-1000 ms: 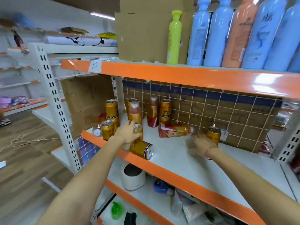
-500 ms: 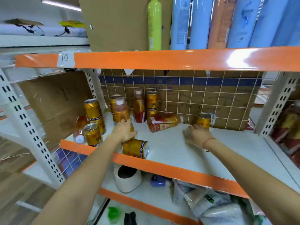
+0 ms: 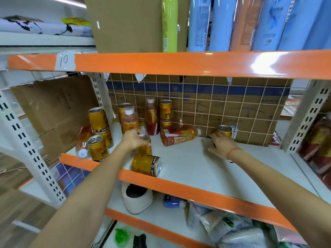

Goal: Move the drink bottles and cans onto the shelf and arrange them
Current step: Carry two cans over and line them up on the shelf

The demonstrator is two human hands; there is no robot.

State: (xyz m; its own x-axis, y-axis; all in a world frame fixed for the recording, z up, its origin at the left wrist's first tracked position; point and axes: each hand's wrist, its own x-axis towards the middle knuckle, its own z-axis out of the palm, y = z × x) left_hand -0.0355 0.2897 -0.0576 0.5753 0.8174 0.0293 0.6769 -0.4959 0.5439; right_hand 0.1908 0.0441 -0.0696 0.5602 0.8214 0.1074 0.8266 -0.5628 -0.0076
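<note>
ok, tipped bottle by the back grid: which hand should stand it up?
Probably right. The right hand only touches a can just beside the bottle; the left hand grips another can.

Left hand covers most of an upright gold can; only its rim and lower side show, label unreadable. Right hand hides the lower front of the gold can by the wire grid; can't tell if the fingers wrap it. A bottle lying behind the left cans is mostly blocked, cap end visible. Tall bottles on the upper shelf are cut off by the top edge. Bagged goods on the lower shelf are blurred and cropped at the bottom. Items at far right are smeared, unidentifiable.
</note>
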